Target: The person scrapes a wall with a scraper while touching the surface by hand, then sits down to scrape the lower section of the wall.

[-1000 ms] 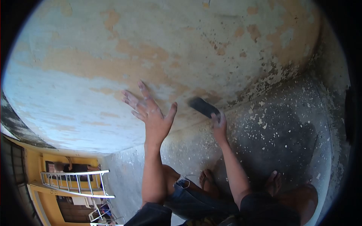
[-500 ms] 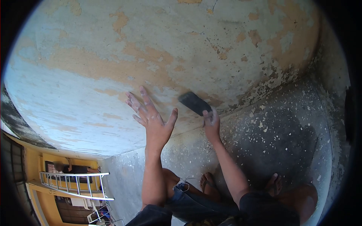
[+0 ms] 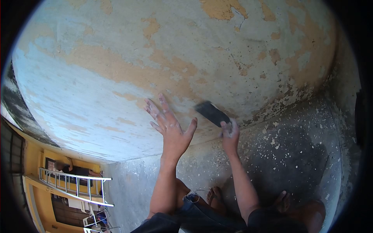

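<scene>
A wall (image 3: pixel 116 50) with peeling, patchy paint, pale grey-blue over tan, fills the upper view. My left hand (image 3: pixel 171 126) is raised before it, fingers spread and dusted white; whether the fingertips touch the surface is hard to tell. To its right, my right hand (image 3: pixel 230 134) grips one end of a dark, flat, rectangular scraper (image 3: pixel 213 113), thumb on top. The scraper's far end is slightly blurred and lies at or very near the wall's lower part.
Pale paint flakes litter the grey concrete floor (image 3: pixel 268 155) along the wall's base. My feet stand on it near the bottom. At lower left are a metal ladder (image 3: pixel 77 184), a person (image 3: pixel 70 167) beyond it, and white chairs (image 3: pixel 91 219) by a yellow wall.
The whole view has shifted, so wall, hands and scraper appear further right and a little lower. My left hand stays spread; my right hand keeps hold of the scraper.
</scene>
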Tool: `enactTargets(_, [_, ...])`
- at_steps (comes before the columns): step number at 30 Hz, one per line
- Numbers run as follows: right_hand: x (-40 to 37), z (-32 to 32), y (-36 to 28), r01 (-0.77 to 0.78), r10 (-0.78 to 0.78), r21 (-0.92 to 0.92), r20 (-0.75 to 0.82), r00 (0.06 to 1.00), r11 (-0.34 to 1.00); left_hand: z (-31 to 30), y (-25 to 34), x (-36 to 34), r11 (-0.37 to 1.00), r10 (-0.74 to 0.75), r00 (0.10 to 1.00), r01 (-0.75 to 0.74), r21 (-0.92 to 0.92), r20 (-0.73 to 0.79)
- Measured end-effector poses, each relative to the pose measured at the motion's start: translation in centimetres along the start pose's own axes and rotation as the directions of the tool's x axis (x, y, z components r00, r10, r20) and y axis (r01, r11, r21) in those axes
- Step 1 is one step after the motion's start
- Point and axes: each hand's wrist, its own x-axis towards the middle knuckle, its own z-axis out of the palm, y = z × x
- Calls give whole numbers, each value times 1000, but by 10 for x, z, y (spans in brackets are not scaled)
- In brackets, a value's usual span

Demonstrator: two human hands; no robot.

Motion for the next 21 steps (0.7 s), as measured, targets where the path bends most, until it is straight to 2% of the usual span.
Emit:
enactTargets(2, [2,22,-37,26,-28,21,105,994,999,0,1,1,1000,2,1000,-2,-31,-11])
enactTargets(6, [-3,32,-38,83,-87,33,156,984,996,0,-1,2,998,-28,1000,28,53,-10])
enactTargets(8, [-13,26,-13,29,-30,32,36,999,999,-1,-2,0,990,-69,998,68,119,4])
enactTargets(9, [-17,30,-13,34,-36,41,38,999,999,-3,-2,-1,990,-64,998,64,124,-4])
enactTargets(11, [-29,42,-22,-18,20,60,-41,999,998,-7,-1,-5,997,-42,998,45,62,-50])
enactTargets(12, [-32,49,-32,-27,29,56,-42,999,998,-9,-2,-7,997,-48,998,51,63,-42])
enactTargets(14, [-28,63,-52,7,-17,113,93,995,994,-10,-5,-10,999,-2,995,5,35,-99])
enactTargets(18, [-32,63,-26,-32,27,107,53,998,994,-11,-15,-8,999,-12,996,15,30,-88])
enactTargets(21, [-39,47,12,-74,73,59,23,997,995,-12,-23,-7,996,-85,996,85,20,-11])
